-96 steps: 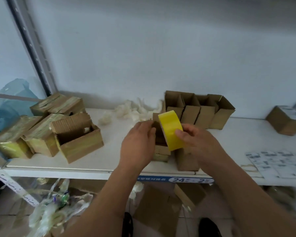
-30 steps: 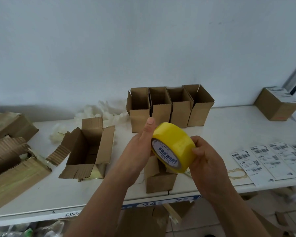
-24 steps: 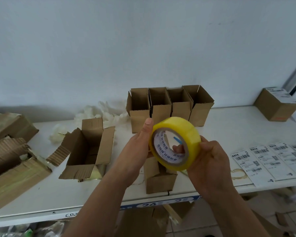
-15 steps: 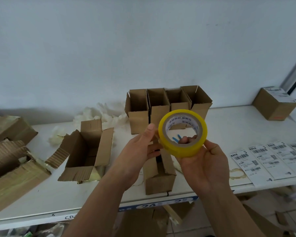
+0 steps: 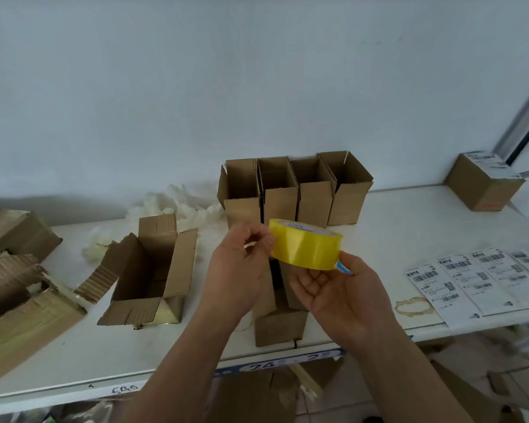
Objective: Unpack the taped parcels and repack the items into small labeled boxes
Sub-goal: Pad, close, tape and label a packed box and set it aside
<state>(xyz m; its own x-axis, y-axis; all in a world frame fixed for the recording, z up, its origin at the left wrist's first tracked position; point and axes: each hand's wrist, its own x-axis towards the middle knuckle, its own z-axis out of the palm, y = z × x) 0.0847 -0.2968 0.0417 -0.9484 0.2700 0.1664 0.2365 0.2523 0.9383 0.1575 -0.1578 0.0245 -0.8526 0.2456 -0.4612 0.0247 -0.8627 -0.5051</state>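
Right hand (image 5: 339, 288), palm up, fingers curled loosely under the yellow tape roll (image 5: 306, 247); grip light, thumb at its near rim. Left hand (image 5: 242, 264) pinches at the roll's left edge, fingers bent tight. Roll glossy, translucent, held flat above a small open cardboard box (image 5: 280, 319) at the white tabletop's (image 5: 409, 227) front edge. Behind the roll, four upright open boxes (image 5: 293, 190) in a touching row. Left of the roll, an opened taped parcel (image 5: 150, 270), flaps ragged; white wadding (image 5: 177, 206) beyond. Right of it, label sheets (image 5: 471, 279), with bare surface between.
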